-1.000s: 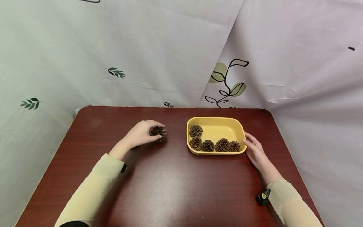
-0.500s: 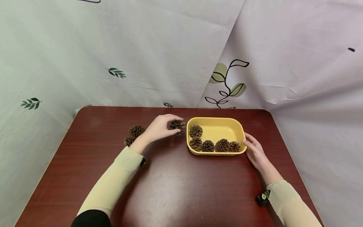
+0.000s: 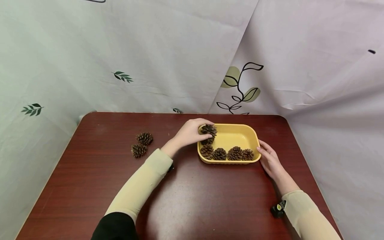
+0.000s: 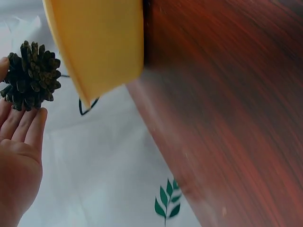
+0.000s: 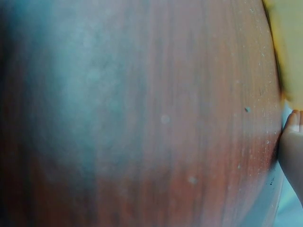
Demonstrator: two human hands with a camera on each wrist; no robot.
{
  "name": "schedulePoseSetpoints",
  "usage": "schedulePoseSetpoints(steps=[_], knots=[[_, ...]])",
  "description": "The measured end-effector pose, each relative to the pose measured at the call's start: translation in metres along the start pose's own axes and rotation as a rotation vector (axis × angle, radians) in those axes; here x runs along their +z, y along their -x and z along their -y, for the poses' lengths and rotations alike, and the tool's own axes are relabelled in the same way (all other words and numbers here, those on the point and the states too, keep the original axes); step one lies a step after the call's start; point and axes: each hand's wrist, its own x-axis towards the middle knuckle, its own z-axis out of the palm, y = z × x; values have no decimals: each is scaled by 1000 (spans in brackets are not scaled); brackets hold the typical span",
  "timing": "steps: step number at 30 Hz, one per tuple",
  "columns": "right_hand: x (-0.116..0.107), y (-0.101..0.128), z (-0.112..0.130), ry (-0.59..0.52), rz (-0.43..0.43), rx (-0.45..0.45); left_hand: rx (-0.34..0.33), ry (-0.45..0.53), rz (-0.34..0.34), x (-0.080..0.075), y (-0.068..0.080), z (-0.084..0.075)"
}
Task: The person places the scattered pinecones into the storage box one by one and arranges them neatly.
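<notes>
My left hand holds a brown pine cone between thumb and fingers, above the left end of a yellow tray. In the left wrist view the held pine cone sits at the fingertips, apart from the tray wall. Below it in the tray, one pine cone is partly covered. Several more pine cones line the tray's left and near sides. At the tray's right end my right hand holds the rim, its thumb at the edge and its fingers along the outside.
Two pine cones, one farther back and one nearer, lie on the dark red wooden table, left of the tray. A pale curtain with leaf prints hangs behind the table's back edge.
My left hand has carried the pine cone rightward from the table to over the tray's left end. The two pine cones on the left have come into view. My right hand has stayed put.
</notes>
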Motion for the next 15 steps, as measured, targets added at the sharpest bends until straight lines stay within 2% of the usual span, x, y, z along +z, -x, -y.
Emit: schedulePoseSetpoints(steps=[6, 15], knots=[[0, 0, 1, 2, 1, -1, 3, -12, 31, 17, -17, -7], [1, 0, 0, -20, -1, -4, -5, -36, 69, 43, -33, -7]])
